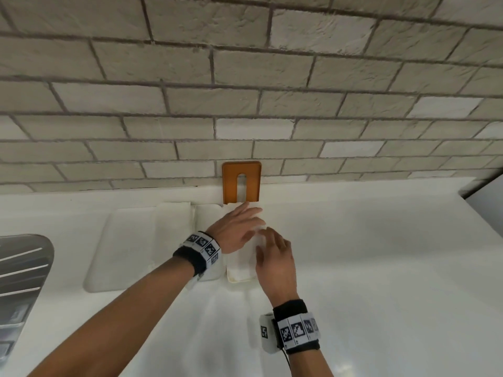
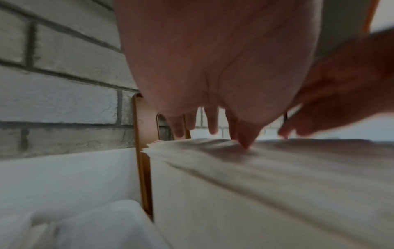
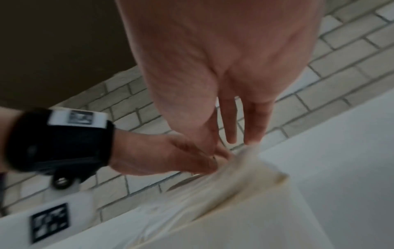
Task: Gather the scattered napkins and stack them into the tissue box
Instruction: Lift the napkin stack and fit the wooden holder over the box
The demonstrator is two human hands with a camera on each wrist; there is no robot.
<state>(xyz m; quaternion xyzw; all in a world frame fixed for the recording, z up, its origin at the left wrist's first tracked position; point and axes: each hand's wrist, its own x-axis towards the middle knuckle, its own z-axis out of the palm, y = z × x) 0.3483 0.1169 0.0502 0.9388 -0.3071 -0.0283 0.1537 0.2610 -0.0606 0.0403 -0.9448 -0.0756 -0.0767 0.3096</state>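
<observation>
The box (image 1: 239,278), a cream, open-topped tray, lies on the white counter (image 1: 381,254) with its long axis running from 6 to 12 o'clock in the head view. Its near short end points at the person; its far end reaches the orange lid (image 1: 241,183), which stands upright against the brick wall (image 1: 245,77) at 12 o'clock. The napkins (image 1: 246,251) are stacked in the box, lying along the same axis and rising above its rim. In the left wrist view the stack's many thin layers show at the far corner, just beside the lid (image 2: 145,151).

The left hand (image 1: 239,227) comes in from 8 o'clock and lies flat on the far half of the stack, fingers straight and spread, tips toward 1 o'clock near the lid's foot. In its own wrist view the thumb tip (image 2: 245,141) presses the top napkin. The right hand (image 1: 275,262) comes from 5 o'clock and lies on the near half, fingers extended and relaxed toward 11 o'clock, gripping nothing. The two hands overlap slightly mid-stack.

At 9 o'clock of the box, touching or just beside it, sits a shallow white tray (image 1: 109,254) with rounded corners; more napkins (image 1: 174,210) lie at its far edge. Beyond it, at the left edge, is a metal sink (image 1: 21,268). From 1 to 5 o'clock the counter runs broad and open to a wall corner at 2 o'clock. The wall shuts off all movement at 12 o'clock.
</observation>
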